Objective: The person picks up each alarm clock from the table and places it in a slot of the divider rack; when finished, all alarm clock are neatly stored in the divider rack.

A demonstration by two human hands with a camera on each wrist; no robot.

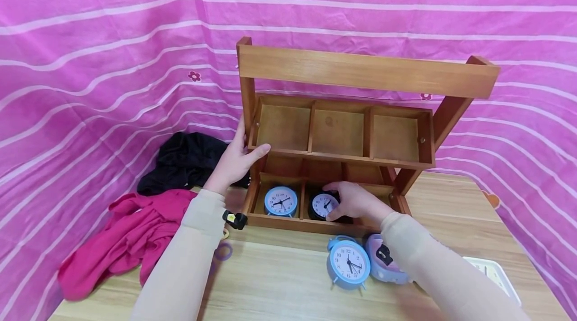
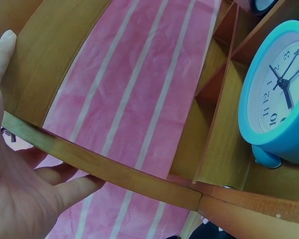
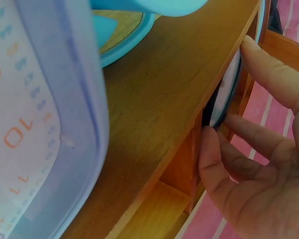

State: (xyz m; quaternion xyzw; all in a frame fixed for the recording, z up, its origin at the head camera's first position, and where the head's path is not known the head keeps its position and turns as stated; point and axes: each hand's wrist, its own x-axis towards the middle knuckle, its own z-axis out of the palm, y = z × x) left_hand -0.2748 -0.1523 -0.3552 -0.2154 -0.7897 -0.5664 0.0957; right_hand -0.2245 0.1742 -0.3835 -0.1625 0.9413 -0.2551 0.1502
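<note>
Pink cloth with white stripes [image 1: 342, 20] across the top and both sides of the frame; below, a pale wooden worktop [image 1: 270, 281]. On it, right of centre, a two-row wooden rack [image 1: 365, 70]. Towards the left edge, a red garment [image 1: 130, 236], with black fabric [image 1: 185, 161] above it.

Seems to be at the step of setting a black clock [image 1: 322, 205] into the rack's lower row [image 1: 275, 221], second compartment from the left, next to the compartment with a blue clock [image 1: 280, 202]. Could also be lifting it out; cannot tell from one moment. Calls next, most likely, for squaring the black clock in its place, face outward, then loosening the hold without dragging it forward.

Right hand [image 1: 353, 201] clamped on the black clock: thumb at the lower edge of the face, fingers at the upper. Cannot tell whether the base bears on the compartment floor. Left hand [image 1: 233, 162] closed round the rack's left upright, thumb in front, fingers behind, likely bracing against a slide.

Near the bottom of the frame, a light-blue clock [image 1: 348, 263], with a purple clock [image 1: 385, 272] just beside it; at lower right, a white object [image 1: 498, 278], half hidden.
</note>
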